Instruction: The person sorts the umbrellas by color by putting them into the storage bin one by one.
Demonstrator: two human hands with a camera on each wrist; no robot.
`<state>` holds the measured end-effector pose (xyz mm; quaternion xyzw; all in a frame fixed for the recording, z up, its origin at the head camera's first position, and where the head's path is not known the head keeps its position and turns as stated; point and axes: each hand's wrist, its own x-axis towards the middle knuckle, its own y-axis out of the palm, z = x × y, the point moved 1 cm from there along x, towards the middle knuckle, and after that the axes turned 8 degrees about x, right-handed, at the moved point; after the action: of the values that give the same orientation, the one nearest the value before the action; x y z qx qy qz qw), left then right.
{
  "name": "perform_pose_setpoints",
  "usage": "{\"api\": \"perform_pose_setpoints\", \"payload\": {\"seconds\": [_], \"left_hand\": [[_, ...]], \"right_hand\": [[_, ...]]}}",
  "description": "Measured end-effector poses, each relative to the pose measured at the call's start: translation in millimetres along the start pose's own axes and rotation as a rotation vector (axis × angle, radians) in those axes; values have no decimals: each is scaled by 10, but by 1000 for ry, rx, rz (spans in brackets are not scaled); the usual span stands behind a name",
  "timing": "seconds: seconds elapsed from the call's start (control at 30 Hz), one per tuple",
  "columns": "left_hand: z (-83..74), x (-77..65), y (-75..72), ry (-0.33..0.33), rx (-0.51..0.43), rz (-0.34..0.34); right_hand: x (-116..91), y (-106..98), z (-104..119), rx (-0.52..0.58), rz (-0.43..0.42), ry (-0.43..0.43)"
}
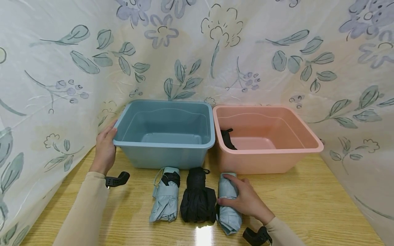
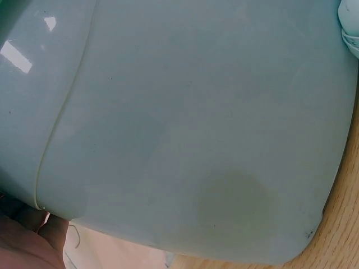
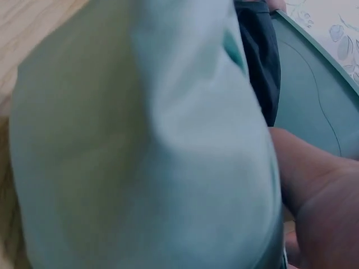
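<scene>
My left hand (image 1: 106, 147) grips the left rim of the blue plastic bin (image 1: 166, 155); its fingers also show at the bin's edge in the left wrist view. With thumb and fingers on either side, my right hand (image 1: 247, 198) holds a folded light blue umbrella (image 1: 229, 217) lying on the table in front of the pink bin (image 1: 255, 162). That umbrella's fabric (image 3: 207, 168) fills much of the right wrist view, the thumb beside it. A folded black umbrella (image 1: 198, 201) lies just left of it, and another light blue folded umbrella (image 1: 166, 201) lies farther left.
Both bins stand side by side at the back of the wooden table (image 1: 320, 205). A black folded item (image 1: 227, 138) with a small loop leans inside the pink bin's left end. Flower-printed cloth (image 1: 246, 51) hangs behind and along both sides.
</scene>
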<state>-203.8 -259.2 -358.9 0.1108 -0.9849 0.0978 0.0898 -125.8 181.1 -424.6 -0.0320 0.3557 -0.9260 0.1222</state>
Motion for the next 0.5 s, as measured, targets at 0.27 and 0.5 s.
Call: {"api": "perform_pose_setpoints", "payload": {"seconds": [0.27,0.5], "left_hand": [[-15,-8,1,0,-1,0],[-25,-9,5,1,1,1]], "right_hand": [[9,41,-78,74,-53,-12],[-19,57,-100,143,-107,-29]]}}
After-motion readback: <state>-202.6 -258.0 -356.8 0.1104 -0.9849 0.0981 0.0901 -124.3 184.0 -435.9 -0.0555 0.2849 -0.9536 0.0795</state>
